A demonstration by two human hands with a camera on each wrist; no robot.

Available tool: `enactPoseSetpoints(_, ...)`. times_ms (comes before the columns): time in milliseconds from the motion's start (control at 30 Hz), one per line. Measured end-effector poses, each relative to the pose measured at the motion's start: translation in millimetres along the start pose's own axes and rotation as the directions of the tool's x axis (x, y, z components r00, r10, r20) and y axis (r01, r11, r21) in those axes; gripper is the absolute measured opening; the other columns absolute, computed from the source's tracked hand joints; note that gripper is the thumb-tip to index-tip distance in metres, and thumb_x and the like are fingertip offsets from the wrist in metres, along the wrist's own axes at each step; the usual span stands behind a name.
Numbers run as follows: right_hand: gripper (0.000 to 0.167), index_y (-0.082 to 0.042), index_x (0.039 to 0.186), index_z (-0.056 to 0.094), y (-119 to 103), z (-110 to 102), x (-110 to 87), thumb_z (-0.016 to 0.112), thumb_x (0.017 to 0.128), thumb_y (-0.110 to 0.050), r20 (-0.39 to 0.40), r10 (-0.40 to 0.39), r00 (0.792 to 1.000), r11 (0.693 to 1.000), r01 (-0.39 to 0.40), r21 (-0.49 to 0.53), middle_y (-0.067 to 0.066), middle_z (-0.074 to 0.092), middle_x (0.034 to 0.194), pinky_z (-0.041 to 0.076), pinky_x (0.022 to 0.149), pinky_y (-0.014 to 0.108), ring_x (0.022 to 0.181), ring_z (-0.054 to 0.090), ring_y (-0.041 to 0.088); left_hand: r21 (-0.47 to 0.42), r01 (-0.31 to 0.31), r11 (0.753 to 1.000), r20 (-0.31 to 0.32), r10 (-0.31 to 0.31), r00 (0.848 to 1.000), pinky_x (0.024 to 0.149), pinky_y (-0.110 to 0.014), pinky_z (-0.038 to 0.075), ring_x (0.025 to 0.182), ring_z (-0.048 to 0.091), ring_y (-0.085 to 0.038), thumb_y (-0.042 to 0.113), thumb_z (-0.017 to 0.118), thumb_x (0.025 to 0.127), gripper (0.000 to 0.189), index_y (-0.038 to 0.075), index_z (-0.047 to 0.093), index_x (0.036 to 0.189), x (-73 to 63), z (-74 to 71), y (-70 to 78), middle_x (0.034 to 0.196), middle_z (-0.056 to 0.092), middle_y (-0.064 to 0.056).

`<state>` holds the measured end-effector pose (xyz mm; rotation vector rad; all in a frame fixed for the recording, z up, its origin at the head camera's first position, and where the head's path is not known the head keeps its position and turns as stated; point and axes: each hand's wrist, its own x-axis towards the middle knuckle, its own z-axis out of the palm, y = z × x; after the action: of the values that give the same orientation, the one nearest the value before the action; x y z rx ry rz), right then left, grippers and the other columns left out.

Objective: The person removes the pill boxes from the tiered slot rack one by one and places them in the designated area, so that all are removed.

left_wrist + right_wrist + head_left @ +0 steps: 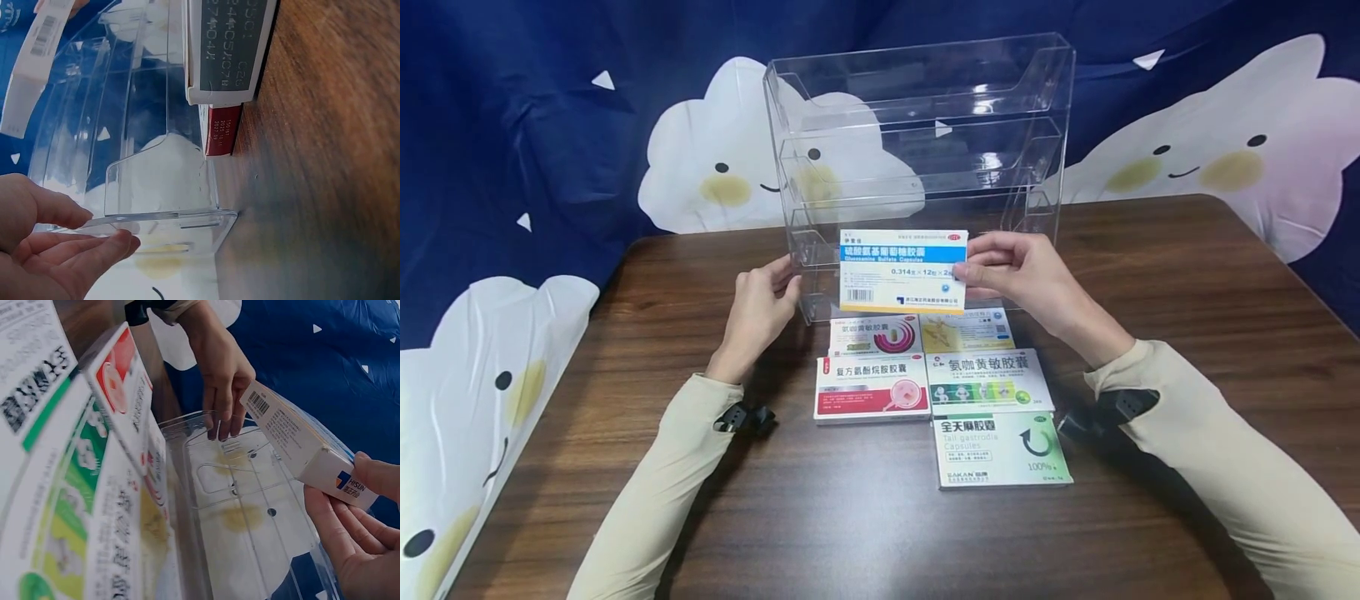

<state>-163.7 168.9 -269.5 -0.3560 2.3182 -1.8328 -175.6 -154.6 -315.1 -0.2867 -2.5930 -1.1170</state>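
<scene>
My right hand (1030,271) grips the right end of a white and blue capsule box (902,271), thumb on the front and fingers behind. The box is held up in front of a clear plastic tiered rack (1051,79), its printed face toward me. In the left wrist view, my left hand (69,244) pinches the rack's side wall (181,219) between thumb and fingers. Below the held box lie a yellow and white box (967,331) and a white box with pink rings (874,335). Both are partly covered.
Nearer me on the brown wooden table (820,508) lie a red and white box (872,387), a white and green box (988,381) and a green Tall Gastrodia box (1003,450). A dark blue cloth (587,158) with cloud faces hangs behind the table.
</scene>
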Motion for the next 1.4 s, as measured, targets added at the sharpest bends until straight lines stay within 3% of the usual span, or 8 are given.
enactPoseSetpoints(433,0.040,0.002,0.119,0.061,17,0,-7.8,0.073,0.087,-0.019,-0.018,0.025,1.000,0.998,-0.026,-0.058,0.013,0.071,0.106,0.057,0.080,0.028,0.090,0.071,0.016,-0.011,0.010,1.000,0.022,-0.010,1.000,0.093,-0.040,0.052,0.108,0.064,-0.032,0.002,0.057,0.092,0.038,-0.011,0.055,0.128,-1.3,1.2,1.1,0.117,0.063,-0.025)
enactPoseSetpoints(933,0.043,0.003,0.119,0.060,27,1,-10.7,0.073,0.088,-0.024,0.029,0.021,0.999,0.997,-0.018,-0.081,0.006,0.071,0.103,0.056,0.085,0.028,0.092,0.069,0.013,0.019,0.010,1.000,0.017,-0.011,1.000,0.094,-0.040,0.051,0.109,0.064,-0.030,0.004,0.058,0.092,0.039,-0.010,0.055,0.128,1.3,-0.6,2.5,0.118,0.062,-0.024)
enactPoseSetpoints(1100,0.044,0.001,0.120,0.061,32,4,-12.2,0.073,0.087,-0.026,0.028,0.039,0.999,0.992,-0.035,-0.120,0.009,0.071,0.105,0.053,0.083,0.020,0.092,0.069,0.013,0.022,0.013,1.000,0.018,-0.014,1.000,0.095,-0.040,0.050,0.110,0.063,-0.031,0.004,0.057,0.092,0.039,-0.011,0.055,0.129,0.8,-1.5,0.5,0.119,0.062,-0.024)
enactPoseSetpoints(1400,0.043,0.001,0.122,0.059,36,7,-15.4,0.072,0.088,-0.022,0.032,0.073,0.997,0.988,-0.068,-0.140,0.013,0.071,0.107,0.054,0.076,0.022,0.088,0.070,0.013,0.020,0.007,1.000,0.012,-0.008,1.000,0.094,-0.040,0.051,0.109,0.064,-0.031,0.003,0.058,0.092,0.038,-0.011,0.056,0.127,0.5,-1.8,0.1,0.117,0.063,-0.024)
